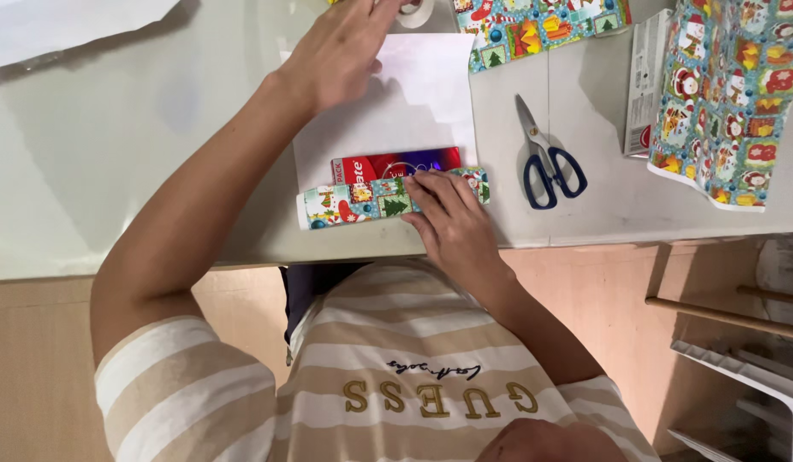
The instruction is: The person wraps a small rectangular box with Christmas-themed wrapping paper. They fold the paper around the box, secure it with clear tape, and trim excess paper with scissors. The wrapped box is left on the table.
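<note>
red box (396, 164) lengthwise along table edge

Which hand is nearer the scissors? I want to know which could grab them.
Right. The right hand lies flat on the half-wrapped box, close beside the scissors; the left hand is farther off, by the tape roll.

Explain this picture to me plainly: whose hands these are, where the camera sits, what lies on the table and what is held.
One camera, worn on the person's head, looks down, so the striped shirt fills the bottom. Both bare hands are theirs. The right hand presses colourful wrapping paper folded over a red box on the white table. The left hand reaches toward a tape roll at the far edge. Blue-handled scissors and more wrapping paper lie alongside. Neither hand grips anything.
</note>
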